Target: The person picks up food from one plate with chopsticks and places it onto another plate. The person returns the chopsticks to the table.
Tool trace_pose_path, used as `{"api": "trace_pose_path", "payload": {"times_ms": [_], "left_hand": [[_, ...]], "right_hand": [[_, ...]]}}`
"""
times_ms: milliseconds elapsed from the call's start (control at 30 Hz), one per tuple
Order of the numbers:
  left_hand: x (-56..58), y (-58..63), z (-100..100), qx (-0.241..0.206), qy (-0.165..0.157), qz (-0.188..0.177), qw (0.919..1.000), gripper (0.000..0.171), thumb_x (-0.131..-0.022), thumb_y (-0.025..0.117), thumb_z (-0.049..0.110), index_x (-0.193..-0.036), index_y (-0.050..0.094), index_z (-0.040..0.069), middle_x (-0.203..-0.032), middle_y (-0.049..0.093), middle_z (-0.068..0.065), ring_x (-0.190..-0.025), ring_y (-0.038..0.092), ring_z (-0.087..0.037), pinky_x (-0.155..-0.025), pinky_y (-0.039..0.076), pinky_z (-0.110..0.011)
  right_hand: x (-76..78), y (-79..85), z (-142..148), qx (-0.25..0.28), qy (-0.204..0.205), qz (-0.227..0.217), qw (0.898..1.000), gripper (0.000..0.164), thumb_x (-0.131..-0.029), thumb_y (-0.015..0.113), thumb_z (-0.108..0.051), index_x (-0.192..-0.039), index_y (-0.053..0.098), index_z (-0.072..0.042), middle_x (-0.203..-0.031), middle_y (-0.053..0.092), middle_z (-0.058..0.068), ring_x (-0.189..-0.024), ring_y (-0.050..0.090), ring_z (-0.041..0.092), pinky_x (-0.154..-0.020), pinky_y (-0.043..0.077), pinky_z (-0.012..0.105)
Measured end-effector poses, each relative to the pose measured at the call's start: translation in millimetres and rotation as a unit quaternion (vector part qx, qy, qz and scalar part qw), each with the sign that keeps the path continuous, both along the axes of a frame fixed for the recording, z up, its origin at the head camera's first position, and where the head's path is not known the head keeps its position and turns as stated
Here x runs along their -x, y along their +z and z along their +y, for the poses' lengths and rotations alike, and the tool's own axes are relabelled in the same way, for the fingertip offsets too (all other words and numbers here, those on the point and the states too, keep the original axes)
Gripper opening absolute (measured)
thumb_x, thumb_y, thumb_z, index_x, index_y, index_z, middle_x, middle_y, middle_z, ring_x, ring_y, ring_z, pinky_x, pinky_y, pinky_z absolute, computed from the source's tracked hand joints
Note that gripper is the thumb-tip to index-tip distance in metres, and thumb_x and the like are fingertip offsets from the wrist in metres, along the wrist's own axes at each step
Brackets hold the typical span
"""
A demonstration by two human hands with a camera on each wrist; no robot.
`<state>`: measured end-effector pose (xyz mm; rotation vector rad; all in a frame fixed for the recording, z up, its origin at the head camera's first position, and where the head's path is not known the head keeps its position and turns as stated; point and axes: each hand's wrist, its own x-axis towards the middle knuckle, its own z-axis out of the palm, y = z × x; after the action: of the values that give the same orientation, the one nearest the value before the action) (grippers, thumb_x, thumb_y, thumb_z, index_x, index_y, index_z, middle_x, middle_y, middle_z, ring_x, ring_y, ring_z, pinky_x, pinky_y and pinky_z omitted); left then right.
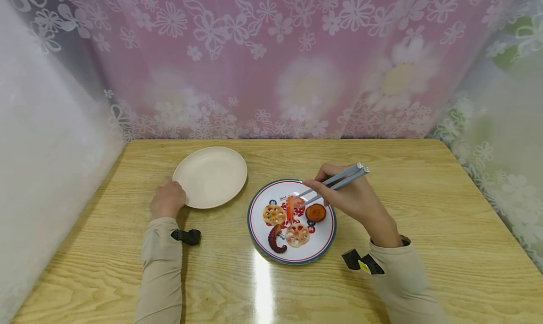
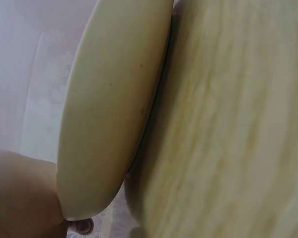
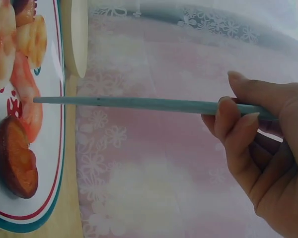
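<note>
In the head view my right hand (image 1: 349,197) holds a pair of grey chopsticks (image 1: 339,179) with silvery ends. Their tips reach the orange-pink shrimp (image 1: 290,212), seen from the side as the shrimp (image 3: 30,96) in the right wrist view; whether they grip it I cannot tell. The shrimp lies on a white plate (image 1: 263,241) with a green and red rim. Around it are two lotus root slices (image 1: 298,235), a dark octopus tentacle (image 1: 275,240) and a round brown piece of food (image 1: 316,213). My left hand (image 1: 168,199) grips the edge of a cream plate (image 1: 210,175).
Both plates stand on a wooden table (image 1: 220,267), the cream one farther back on the left. Behind the table hangs a pink flowered curtain (image 1: 254,79). White cloth (image 1: 51,140) hangs along the left side. Each wrist carries a small black camera (image 1: 189,237).
</note>
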<state>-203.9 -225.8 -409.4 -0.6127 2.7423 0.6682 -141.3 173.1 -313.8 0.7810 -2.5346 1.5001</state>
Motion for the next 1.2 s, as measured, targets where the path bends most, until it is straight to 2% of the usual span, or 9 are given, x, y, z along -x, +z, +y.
{"api": "trace_pose_path", "payload": {"times_ms": [133,300,433,600,900,1033,1200], "left_hand": [[-0.3,1.2,0.6,0.004,0.001,-0.006,1.0000,0.053,-0.103,0.009,0.027,-0.138,0.028,-0.009,-0.128,0.038,-0.043,-0.115,0.045,-0.056,-0.090,0.038,-0.064],[-0.2,1.7,-1.9,0.041,-0.018,-0.009,0.9990,0.060,-0.104,0.009,0.027,-0.133,0.040,-0.015,-0.132,0.040,-0.042,-0.121,0.039,-0.057,-0.097,0.025,-0.068],[-0.8,1.4,-5.5,0.065,-0.042,0.015,0.9969,0.061,-0.103,0.011,0.026,-0.123,0.051,-0.016,-0.124,0.049,-0.041,-0.113,0.047,-0.056,-0.095,0.022,-0.068],[-0.5,1.3,-6.8,0.077,-0.059,0.034,0.9947,0.060,-0.103,0.012,0.025,-0.116,0.056,-0.016,-0.118,0.054,-0.041,-0.106,0.053,-0.055,-0.093,0.020,-0.068],[2.7,-0.8,-7.6,0.069,-0.066,0.007,0.9954,0.061,-0.104,0.011,0.024,-0.120,0.056,-0.015,-0.120,0.055,-0.038,-0.112,0.053,-0.051,-0.100,0.018,-0.069],[4.6,-2.0,-9.1,0.060,-0.068,0.000,0.9959,0.061,-0.104,0.011,0.025,-0.126,0.052,-0.014,-0.126,0.051,-0.037,-0.116,0.049,-0.052,-0.101,0.017,-0.069],[6.4,-0.4,-8.7,0.054,-0.075,-0.008,0.9957,0.061,-0.104,0.010,0.027,-0.131,0.048,-0.013,-0.131,0.048,-0.037,-0.121,0.045,-0.053,-0.103,0.014,-0.070]], "right_hand": [[1.0,-1.8,-2.9,-0.022,0.010,-0.011,1.000,0.016,-0.089,0.071,-0.015,-0.076,0.065,-0.007,-0.058,0.059,-0.003,-0.044,0.052,0.016,-0.043,0.044,0.028],[2.9,-4.8,-5.2,-0.031,0.029,-0.005,0.999,0.018,-0.090,0.070,-0.017,-0.074,0.065,-0.012,-0.056,0.056,-0.002,-0.044,0.045,0.011,-0.043,0.037,0.026],[4.1,-6.1,-6.5,-0.036,0.033,0.012,0.999,0.020,-0.091,0.069,-0.016,-0.072,0.064,-0.013,-0.053,0.050,-0.005,-0.044,0.037,0.008,-0.043,0.031,0.024],[4.9,-7.5,-8.0,-0.033,0.046,0.032,0.998,0.021,-0.092,0.068,-0.014,-0.071,0.063,-0.014,-0.052,0.043,-0.010,-0.045,0.031,0.005,-0.042,0.027,0.024],[6.9,-11.7,-8.9,-0.041,0.083,0.050,0.994,0.023,-0.090,0.069,-0.011,-0.069,0.060,-0.016,-0.052,0.038,-0.013,-0.045,0.028,0.002,-0.042,0.027,0.022],[7.4,-13.0,-9.3,-0.047,0.081,0.041,0.995,0.027,-0.091,0.068,-0.013,-0.067,0.055,-0.014,-0.052,0.033,-0.013,-0.044,0.025,0.002,-0.043,0.025,0.022],[8.0,-14.0,-8.9,-0.049,0.061,0.025,0.997,0.028,-0.092,0.067,-0.016,-0.067,0.055,-0.014,-0.051,0.038,-0.011,-0.043,0.031,0.004,-0.043,0.028,0.022]]}}
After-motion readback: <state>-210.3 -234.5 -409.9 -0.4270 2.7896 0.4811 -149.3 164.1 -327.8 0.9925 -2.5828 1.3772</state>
